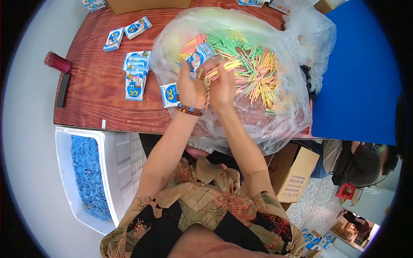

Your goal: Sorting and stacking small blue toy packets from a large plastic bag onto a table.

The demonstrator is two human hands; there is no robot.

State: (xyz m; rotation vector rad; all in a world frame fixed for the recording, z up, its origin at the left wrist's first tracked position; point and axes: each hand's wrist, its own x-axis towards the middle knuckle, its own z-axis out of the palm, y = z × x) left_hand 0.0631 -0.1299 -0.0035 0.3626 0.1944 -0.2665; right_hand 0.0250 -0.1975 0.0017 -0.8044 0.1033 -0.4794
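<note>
My left hand [192, 89] is closed on a small blue-and-white packet [200, 56], which tilts up beyond the fingers. Close beside it, my right hand [222, 89] grips a small bunch of thin pastel sticks [228, 68], yellow and pink. Both hands are over a large clear plastic bag [167, 41], spread open on the table. Inside lies a loose heap of similar sticks [260, 79] in pink, yellow and green. Another blue-and-white packet [170, 95] lies flat by my left wrist. My fingertips are partly hidden by the hands and sticks.
Left on the wooden table [90, 81] are a pile of packets [137, 81], two small boxes [113, 39], a dark red cylinder [57, 62] and a black bar [63, 90]. A white foam bin [103, 172] holding blue pieces stands below. Right are a blue panel [357, 81] and cardboard box [297, 176].
</note>
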